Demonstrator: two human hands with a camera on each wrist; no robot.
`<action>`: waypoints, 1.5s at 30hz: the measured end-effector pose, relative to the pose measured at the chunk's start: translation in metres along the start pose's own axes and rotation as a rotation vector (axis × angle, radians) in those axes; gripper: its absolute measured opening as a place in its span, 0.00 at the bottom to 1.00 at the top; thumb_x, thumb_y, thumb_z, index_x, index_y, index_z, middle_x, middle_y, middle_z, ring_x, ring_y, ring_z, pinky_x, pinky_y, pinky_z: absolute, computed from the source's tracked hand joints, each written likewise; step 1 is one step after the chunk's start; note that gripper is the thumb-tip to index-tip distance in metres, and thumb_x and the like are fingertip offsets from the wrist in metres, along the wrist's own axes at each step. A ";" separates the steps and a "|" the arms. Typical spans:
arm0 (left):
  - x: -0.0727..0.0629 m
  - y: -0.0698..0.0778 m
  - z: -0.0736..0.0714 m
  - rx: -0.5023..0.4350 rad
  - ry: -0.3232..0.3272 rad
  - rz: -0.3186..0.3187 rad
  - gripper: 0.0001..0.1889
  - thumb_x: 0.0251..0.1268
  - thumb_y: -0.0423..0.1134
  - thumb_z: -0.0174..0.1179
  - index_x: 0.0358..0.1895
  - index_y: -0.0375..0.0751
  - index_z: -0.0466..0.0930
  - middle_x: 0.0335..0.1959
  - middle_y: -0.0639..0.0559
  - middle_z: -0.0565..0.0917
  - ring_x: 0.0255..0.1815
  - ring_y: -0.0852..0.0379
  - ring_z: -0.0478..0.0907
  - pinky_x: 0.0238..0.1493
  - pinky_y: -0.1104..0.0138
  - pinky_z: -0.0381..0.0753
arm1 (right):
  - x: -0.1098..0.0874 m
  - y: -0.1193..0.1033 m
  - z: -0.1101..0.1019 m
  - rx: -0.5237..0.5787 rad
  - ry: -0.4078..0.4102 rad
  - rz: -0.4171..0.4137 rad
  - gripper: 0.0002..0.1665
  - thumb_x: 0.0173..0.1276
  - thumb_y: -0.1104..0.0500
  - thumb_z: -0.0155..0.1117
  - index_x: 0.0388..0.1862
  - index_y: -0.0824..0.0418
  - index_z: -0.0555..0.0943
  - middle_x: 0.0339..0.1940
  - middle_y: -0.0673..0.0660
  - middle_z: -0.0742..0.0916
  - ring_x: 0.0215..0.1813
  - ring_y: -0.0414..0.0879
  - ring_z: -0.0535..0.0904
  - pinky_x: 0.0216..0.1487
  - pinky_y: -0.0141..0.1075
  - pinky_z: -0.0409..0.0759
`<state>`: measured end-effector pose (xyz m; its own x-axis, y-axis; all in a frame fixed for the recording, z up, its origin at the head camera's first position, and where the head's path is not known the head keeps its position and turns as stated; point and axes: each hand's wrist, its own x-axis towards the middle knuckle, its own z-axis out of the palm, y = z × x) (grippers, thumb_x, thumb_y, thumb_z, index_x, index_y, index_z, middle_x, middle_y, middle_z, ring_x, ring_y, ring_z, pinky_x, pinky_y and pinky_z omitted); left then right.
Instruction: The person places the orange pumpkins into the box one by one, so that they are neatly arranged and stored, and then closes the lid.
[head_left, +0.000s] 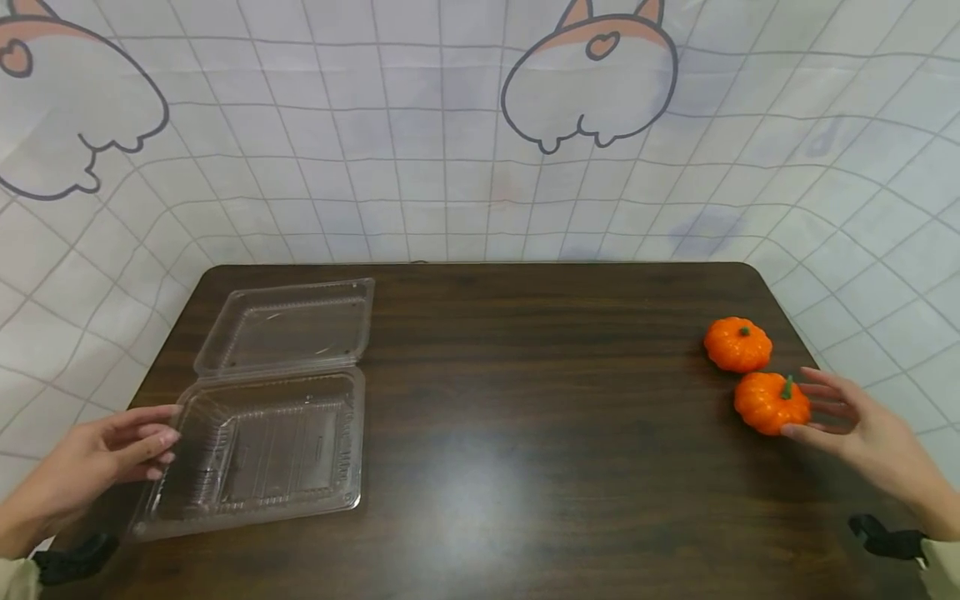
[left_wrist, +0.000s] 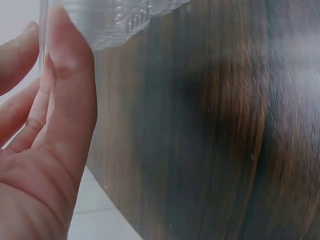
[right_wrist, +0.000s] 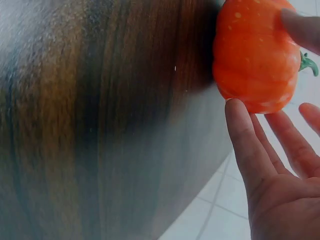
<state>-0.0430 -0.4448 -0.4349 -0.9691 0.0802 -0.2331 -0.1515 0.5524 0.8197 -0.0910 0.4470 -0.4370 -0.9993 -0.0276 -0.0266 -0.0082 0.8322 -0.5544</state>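
A hinged clear plastic container [head_left: 358, 433] lies unfolded on the left of the table, its lid half toward the back. The left hand [head_left: 120, 446] pinches the container's left rim; in the left wrist view the rim passes between thumb and fingers. At the right side two small orange pumpkins with green stems sit close together. Around the nearer pumpkin [head_left: 771, 404], the right hand [head_left: 862, 429] spreads its thumb and fingers loosely. In the right wrist view the thumb tip meets that pumpkin [right_wrist: 255, 55] and another finger overlaps it. Behind stands the farther pumpkin [head_left: 737, 346].
Dark wood-grain table [head_left: 540, 400] spans between the two hands. A white gridded cloth [head_left: 465, 167] with cartoon animal drawings hangs behind it and along both sides. Black straps [head_left: 888, 537] circle the wrists.
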 end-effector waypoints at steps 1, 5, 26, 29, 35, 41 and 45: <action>0.000 0.000 0.001 -0.026 -0.007 -0.002 0.22 0.78 0.32 0.57 0.59 0.71 0.72 0.42 0.68 0.85 0.40 0.64 0.87 0.38 0.67 0.90 | 0.001 0.001 0.001 0.001 -0.008 0.009 0.57 0.66 0.49 0.77 0.84 0.63 0.55 0.69 0.78 0.74 0.47 0.06 0.57 0.34 0.13 0.74; 0.002 0.003 0.003 -0.054 -0.033 0.002 0.24 0.79 0.31 0.55 0.59 0.74 0.71 0.46 0.71 0.85 0.43 0.65 0.86 0.41 0.68 0.91 | 0.004 0.004 0.002 0.033 -0.018 0.002 0.56 0.66 0.51 0.77 0.83 0.64 0.56 0.70 0.79 0.73 0.48 0.06 0.57 0.36 0.12 0.72; 0.022 0.021 0.028 -0.376 -0.185 0.072 0.26 0.79 0.24 0.49 0.63 0.64 0.75 0.51 0.63 0.88 0.46 0.62 0.87 0.44 0.67 0.91 | 0.007 0.015 0.005 0.173 0.016 0.020 0.49 0.64 0.50 0.79 0.79 0.58 0.66 0.66 0.29 0.73 0.51 0.06 0.66 0.42 0.11 0.77; 0.026 0.026 0.033 -0.384 -0.181 0.059 0.25 0.79 0.24 0.50 0.63 0.63 0.75 0.51 0.63 0.88 0.46 0.62 0.87 0.44 0.66 0.91 | 0.006 0.013 0.004 0.186 0.017 0.015 0.49 0.64 0.51 0.78 0.79 0.58 0.66 0.67 0.30 0.73 0.51 0.06 0.67 0.43 0.11 0.77; 0.031 0.035 0.045 -0.383 -0.162 0.051 0.24 0.78 0.26 0.52 0.63 0.63 0.76 0.50 0.62 0.88 0.45 0.62 0.87 0.43 0.66 0.91 | 0.007 0.002 0.001 0.235 0.022 -0.010 0.48 0.64 0.55 0.78 0.79 0.58 0.66 0.63 0.24 0.71 0.52 0.08 0.71 0.44 0.12 0.78; 0.039 0.046 0.062 -0.370 -0.159 0.051 0.22 0.78 0.28 0.55 0.62 0.63 0.76 0.49 0.64 0.88 0.44 0.63 0.87 0.43 0.66 0.91 | 0.007 -0.008 0.001 0.306 0.035 -0.093 0.46 0.63 0.63 0.78 0.78 0.58 0.67 0.61 0.24 0.73 0.54 0.11 0.74 0.46 0.12 0.79; 0.045 0.055 0.074 -0.356 -0.164 0.033 0.20 0.77 0.30 0.57 0.63 0.61 0.76 0.49 0.64 0.87 0.44 0.63 0.86 0.44 0.66 0.91 | 0.008 -0.016 0.003 0.329 0.032 -0.128 0.46 0.63 0.65 0.77 0.78 0.59 0.67 0.61 0.24 0.73 0.54 0.11 0.75 0.47 0.13 0.80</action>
<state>-0.0801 -0.3494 -0.4391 -0.9350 0.2407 -0.2605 -0.2066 0.2276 0.9516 -0.0985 0.4315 -0.4307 -0.9917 -0.0982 0.0836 -0.1260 0.5997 -0.7903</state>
